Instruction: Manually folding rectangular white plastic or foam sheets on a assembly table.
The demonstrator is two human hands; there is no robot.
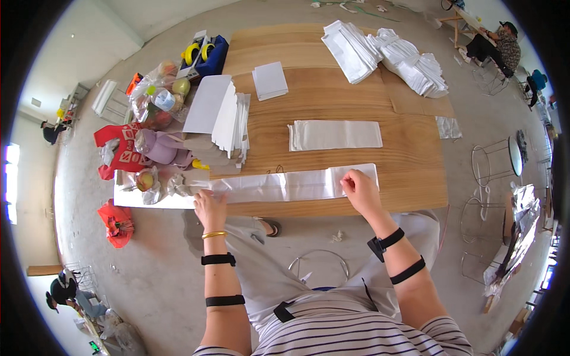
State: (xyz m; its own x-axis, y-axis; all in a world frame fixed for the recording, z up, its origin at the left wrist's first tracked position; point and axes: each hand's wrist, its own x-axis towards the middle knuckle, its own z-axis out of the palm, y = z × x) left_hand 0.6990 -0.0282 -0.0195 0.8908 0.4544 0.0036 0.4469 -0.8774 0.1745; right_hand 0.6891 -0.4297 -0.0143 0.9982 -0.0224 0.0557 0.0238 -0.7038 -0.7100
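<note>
- Clock directions taken from the middle of the long white strip (306,185), with 12 toward the table's far edge.
- Position: lying flat along the near edge of the wooden table (409,178), lengthwise from 9 to 3 o'clock, between both hands.
- Left hand (211,210), 9 o'clock: fingers bent, tips down on the strip. Pressing or pinching: cannot tell.
- Right hand (363,193), 3 o'clock: fingers curled, tips drawn together over the strip, near the right end. Film caught between thumb and finger, or merely touched: cannot tell.
- Beyond left hand, also 9 o'clock: flat white length (157,200) with crumpled pale wrapping (178,186) on top. Same piece or separate: cannot tell.
- Surface: glossy, with cross creases; thin film or coated paper, probably.
- Handling, by judgement: very light, limp, rather slippery; likely to sag if lifted from one end, and to crease or tear if pulled hard.
- Suggested hold: both short ends, thumb over and finger under, light even tension; middle best left flat on wood.
- Nearby: folded white pile (338,135) at 1 to 2 o'clock, apart from the strip; white card stack (217,113) between 10 and 11; white bundles (386,56) farther off, about 1.
</note>
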